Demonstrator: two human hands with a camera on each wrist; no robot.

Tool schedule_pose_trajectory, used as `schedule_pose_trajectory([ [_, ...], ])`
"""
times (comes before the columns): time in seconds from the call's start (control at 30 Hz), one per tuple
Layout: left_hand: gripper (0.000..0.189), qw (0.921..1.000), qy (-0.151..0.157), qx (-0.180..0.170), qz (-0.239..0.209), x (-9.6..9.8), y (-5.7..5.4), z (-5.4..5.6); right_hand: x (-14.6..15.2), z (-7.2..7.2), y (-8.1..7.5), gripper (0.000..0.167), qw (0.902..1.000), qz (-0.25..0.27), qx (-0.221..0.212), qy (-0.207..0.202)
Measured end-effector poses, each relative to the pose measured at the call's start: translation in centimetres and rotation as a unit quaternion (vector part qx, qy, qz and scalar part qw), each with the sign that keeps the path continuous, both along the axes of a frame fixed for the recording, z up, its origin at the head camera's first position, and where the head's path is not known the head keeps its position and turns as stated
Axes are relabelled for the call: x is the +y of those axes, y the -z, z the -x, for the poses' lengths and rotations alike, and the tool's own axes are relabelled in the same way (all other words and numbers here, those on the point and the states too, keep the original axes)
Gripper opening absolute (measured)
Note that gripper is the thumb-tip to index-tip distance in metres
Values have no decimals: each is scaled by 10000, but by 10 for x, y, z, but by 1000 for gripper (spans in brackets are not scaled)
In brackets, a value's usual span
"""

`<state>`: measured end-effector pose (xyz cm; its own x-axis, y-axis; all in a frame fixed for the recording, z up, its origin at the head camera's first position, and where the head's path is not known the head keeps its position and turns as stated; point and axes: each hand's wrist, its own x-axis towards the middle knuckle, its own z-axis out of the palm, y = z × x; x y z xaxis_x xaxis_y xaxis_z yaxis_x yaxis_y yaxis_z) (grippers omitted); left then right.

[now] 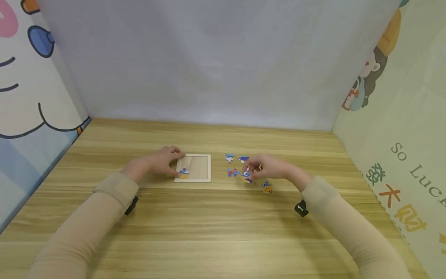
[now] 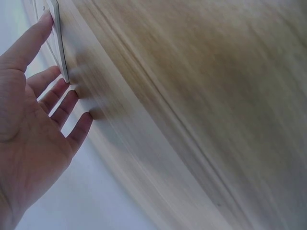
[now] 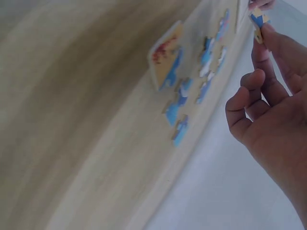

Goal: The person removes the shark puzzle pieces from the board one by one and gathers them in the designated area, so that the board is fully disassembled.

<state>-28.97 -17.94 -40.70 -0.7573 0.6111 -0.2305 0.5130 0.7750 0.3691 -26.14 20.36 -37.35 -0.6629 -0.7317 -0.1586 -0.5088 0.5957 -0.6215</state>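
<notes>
A square wooden puzzle tray (image 1: 209, 168) lies on the table, with a blue and yellow puzzle piece (image 1: 184, 175) in its near left corner. My left hand (image 1: 163, 160) rests at the tray's left side, thumb by the near corner and fingers spread along the edge. In the left wrist view, the thumb (image 2: 36, 36) lies on the frame. To the right, my right hand (image 1: 268, 166) pinches a yellow and blue puzzle piece (image 3: 259, 20) between thumb and forefinger, its other fingers bent loosely. Part of the loose group is hidden behind this hand in the head view.
Several loose pieces lie right of the tray, among them a blue and white piece (image 1: 230, 157), a red and blue piece (image 1: 232, 172) and an orange and blue piece (image 1: 267, 188) nearer me. A pale curtain (image 1: 209, 69) hangs behind the wooden table (image 1: 209, 232); printed panels flank it.
</notes>
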Motion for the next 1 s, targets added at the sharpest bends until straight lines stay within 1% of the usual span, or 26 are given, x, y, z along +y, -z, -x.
schedule_pose_trajectory([
  [0.1,82,10000,-22,17,14,0,1,0,4,-1,8,18,10000,19,-18,-80],
  [0.3,82,10000,-35,22,11,1,1,-1,9,-4,19,20,9994,-114,-332,-71],
  [0.4,82,10000,-12,41,2,1,1,-1,9,-4,25,19,9989,-78,-450,-105],
  [0.6,83,10000,7,20,-36,1,1,1,9,-4,31,19,9993,-42,-339,-179],
  [0.8,83,10000,-1,-10,-35,0,2,1,7,-5,30,21,9993,-276,-190,-164],
  [1.0,84,10000,-2,16,-42,-1,4,2,6,-3,28,23,9997,-187,4,-162],
])
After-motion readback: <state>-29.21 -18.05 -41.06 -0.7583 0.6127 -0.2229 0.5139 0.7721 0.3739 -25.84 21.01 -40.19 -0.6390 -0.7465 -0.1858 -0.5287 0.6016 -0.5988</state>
